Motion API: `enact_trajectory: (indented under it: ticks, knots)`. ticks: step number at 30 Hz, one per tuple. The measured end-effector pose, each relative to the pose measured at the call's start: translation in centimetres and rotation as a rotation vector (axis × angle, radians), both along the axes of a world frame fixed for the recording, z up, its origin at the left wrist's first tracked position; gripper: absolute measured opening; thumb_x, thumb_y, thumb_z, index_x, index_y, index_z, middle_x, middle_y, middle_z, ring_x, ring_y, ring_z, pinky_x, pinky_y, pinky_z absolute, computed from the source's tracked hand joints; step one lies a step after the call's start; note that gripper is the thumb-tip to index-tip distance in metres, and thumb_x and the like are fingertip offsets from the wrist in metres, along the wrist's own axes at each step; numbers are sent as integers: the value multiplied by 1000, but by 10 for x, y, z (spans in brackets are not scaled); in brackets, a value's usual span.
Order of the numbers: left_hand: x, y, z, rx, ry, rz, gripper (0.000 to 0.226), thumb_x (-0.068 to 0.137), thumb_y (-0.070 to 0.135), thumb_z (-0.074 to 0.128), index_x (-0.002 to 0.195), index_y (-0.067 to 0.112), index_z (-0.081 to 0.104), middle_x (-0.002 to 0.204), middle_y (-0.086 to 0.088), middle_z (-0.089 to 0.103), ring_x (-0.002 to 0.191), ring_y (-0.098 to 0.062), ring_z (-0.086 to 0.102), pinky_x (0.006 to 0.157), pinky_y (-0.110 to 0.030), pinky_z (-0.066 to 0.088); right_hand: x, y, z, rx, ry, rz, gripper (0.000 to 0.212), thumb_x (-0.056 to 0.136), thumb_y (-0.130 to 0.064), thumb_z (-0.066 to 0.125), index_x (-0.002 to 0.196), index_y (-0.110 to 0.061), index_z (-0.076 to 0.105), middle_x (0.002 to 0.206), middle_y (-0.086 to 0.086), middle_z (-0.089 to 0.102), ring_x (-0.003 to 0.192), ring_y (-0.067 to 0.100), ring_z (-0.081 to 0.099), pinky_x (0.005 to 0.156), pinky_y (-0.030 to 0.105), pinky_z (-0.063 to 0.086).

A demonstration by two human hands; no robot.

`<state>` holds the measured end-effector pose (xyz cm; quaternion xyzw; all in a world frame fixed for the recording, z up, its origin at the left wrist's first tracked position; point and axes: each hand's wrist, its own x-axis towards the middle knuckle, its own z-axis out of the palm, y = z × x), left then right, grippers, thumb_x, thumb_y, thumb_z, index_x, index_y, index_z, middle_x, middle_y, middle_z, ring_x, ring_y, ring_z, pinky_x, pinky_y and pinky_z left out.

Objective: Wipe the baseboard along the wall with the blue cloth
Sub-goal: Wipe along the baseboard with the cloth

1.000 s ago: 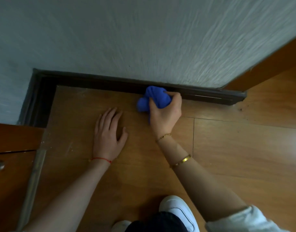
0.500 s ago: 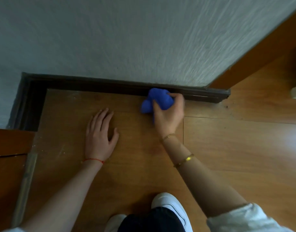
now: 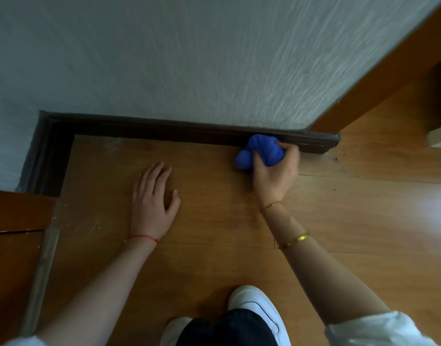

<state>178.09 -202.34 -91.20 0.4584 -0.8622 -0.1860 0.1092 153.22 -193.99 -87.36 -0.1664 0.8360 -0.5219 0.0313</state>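
Foreground: white rubber-toed sneakers [image 3: 254,308] and dark trouser knees sit at the bottom edge of the head view; the person crouches facing the wall.
Floor: glossy orange-brown laminate plank floor [image 3: 351,233] carries both hands and runs up to the wall foot.
Left hand: the left hand [image 3: 153,198] lies flat on the floor, palm down, fingers straight and spread, holding nothing; a thin red string bracelet [image 3: 142,237] circles its wrist. Judged role: body support.
Right hand: the right hand [image 3: 274,173] has thumb and fingers curled round the bunched bright-blue cloth [image 3: 260,151] and presses it against the skirting; two gold bangles [image 3: 293,240] sit on that forearm.
Task item position: the blue cloth touches the lower face of the dark brown wooden baseboard [image 3: 152,129], near that strip's right end.
Long axis: the baseboard runs left to right across the view, with a second leg turning toward the camera at the left corner.
Bearing from hands: the baseboard lies ahead of both hands; the right hand is at it, the left well short of it.
Governing relation: only a short stretch is left to the right of the cloth, a long stretch to its left.
Far field: grey-white textured wall [image 3: 189,58] above; orange-brown door frame [image 3: 389,71] at right.
Writing: none legible; no brands or labels visible.
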Motion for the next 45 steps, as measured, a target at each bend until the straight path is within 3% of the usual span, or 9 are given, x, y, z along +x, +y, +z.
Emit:
enact_trajectory:
  ticks: [5, 12, 19, 24, 28, 33, 37, 41, 45]
  knots:
    - [-3, 2, 0, -2, -3, 6, 56, 100, 41, 42, 150, 15, 46, 161, -7, 38, 151, -24, 28, 127, -44, 14, -30, 29, 6, -31, -53, -188, 41, 78, -16, 79, 110, -7, 55, 109, 5, 61, 95, 12, 58, 79, -1, 38]
    - [-21, 8, 3, -17, 16, -66, 58, 100, 41, 42, 150, 12, 45, 160, -9, 39, 151, -24, 28, 126, -48, 17, 12, -8, -1, -17, 2, 54, 39, 74, -6, 81, 104, -3, 57, 103, 8, 60, 92, 8, 52, 85, 10, 39]
    - [-36, 7, -2, -31, 3, -159, 57, 102, 40, 40, 151, 11, 45, 161, -10, 38, 152, -25, 28, 126, -52, 20, -45, 38, 10, -27, -31, -277, 42, 76, -11, 79, 110, -3, 56, 106, 5, 59, 92, 13, 55, 79, -1, 36]
    - [-37, 9, -5, -22, -38, -158, 59, 102, 42, 37, 151, 11, 44, 161, -10, 37, 152, -25, 27, 126, -50, 18, -20, 16, 1, -23, 8, -140, 40, 75, -7, 77, 108, -2, 54, 107, 12, 58, 98, 21, 59, 90, 24, 46]
    - [-37, 9, -5, -15, -38, -151, 59, 101, 43, 37, 151, 12, 44, 161, -9, 37, 152, -24, 26, 126, -48, 15, -9, 9, 0, 6, -2, -12, 39, 75, -3, 77, 107, -2, 54, 107, 12, 58, 96, 16, 54, 87, 18, 40]
    - [-36, 9, -4, 10, -7, -156, 59, 101, 43, 37, 152, 13, 43, 163, -7, 35, 153, -22, 24, 126, -49, 15, -48, 40, 8, -4, -52, -289, 39, 75, -9, 76, 107, -4, 55, 105, 5, 57, 93, 17, 57, 90, 34, 51]
    - [-37, 9, -4, 5, -13, -151, 59, 101, 43, 37, 152, 13, 43, 162, -8, 36, 152, -23, 26, 126, -50, 17, -28, 23, 5, -9, -31, -178, 39, 76, -8, 77, 107, -4, 54, 106, 8, 59, 96, 18, 58, 89, 25, 47]
    - [-38, 9, -3, -5, -8, -151, 59, 101, 42, 39, 151, 12, 44, 160, -10, 38, 151, -25, 28, 126, -50, 18, -1, 4, 2, -8, -13, 21, 38, 75, -3, 79, 104, -2, 54, 103, 3, 54, 89, 1, 47, 83, -2, 33]
    - [-32, 9, -3, -2, 2, -124, 59, 101, 42, 40, 151, 12, 45, 160, -9, 39, 151, -25, 29, 126, -49, 19, -33, 27, 9, -7, -34, -172, 39, 75, -6, 77, 107, -2, 55, 103, 4, 56, 88, 5, 51, 83, 5, 41]
